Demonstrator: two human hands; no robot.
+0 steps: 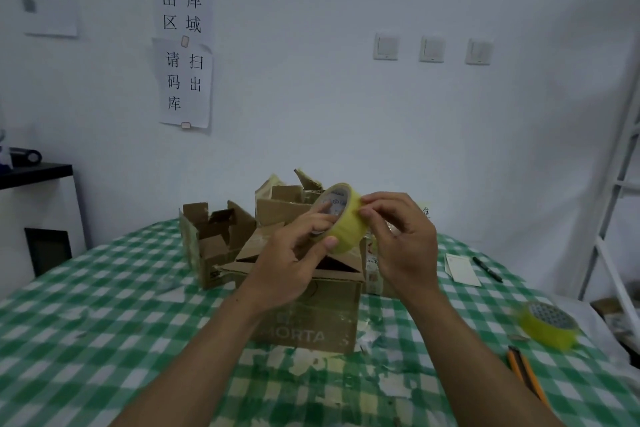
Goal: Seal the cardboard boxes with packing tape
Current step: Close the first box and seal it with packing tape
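Yellow tape roll under the fingertips! Left hand grips it, fingers through the core, thumb on the band; right hand pinches its right edge (fingertips curled). It hovers above the near cardboard box, flaps open. More boxes sit behind, left. Second roll lies near right on the green checked tablecloth.

one head-worn wide-angle view, looking forward and slightly down across the tabletop toward the wall, close above both forearms.
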